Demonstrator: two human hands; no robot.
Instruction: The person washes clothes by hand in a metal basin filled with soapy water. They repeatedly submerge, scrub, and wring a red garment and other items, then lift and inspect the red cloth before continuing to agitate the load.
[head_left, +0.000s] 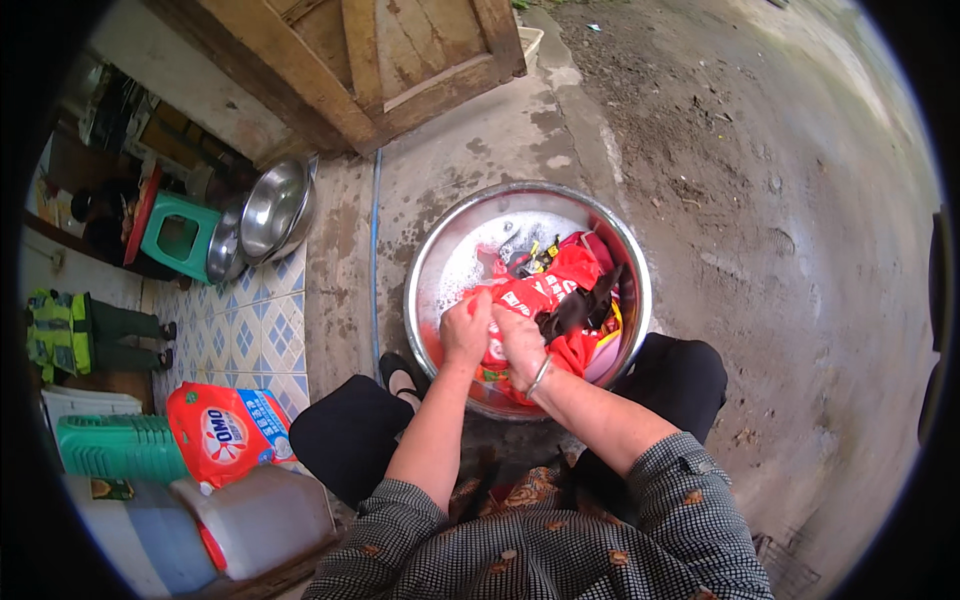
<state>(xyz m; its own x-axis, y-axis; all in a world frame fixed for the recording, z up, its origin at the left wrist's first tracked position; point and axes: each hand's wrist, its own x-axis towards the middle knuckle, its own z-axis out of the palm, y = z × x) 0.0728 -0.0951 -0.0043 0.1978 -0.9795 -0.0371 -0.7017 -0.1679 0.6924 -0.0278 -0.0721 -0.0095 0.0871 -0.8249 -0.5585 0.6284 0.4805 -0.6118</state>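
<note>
A large round metal basin (418, 262) stands on the ground before me, holding sudsy water and wet clothes. Among them lies a red cloth garment with white printing (551, 289). My left hand (465, 330) is closed on part of this red cloth, over the near left side of the basin. Right beside it, my right hand (520, 337), with a bangle at the wrist, grips the same cloth. Dark cloth (581, 307) lies to the right of the hands, on top of the heap. White foam (480, 247) floats at the basin's far left. The fingertips are partly hidden.
A blue hose (374, 262) runs along the concrete left of the basin. Metal bowls (274, 210) and a green plastic stool (154, 232) stand on the left, near a person in a bright vest (64, 330). A red detergent bag (225, 431) and plastic jugs (262, 517) are at lower left.
</note>
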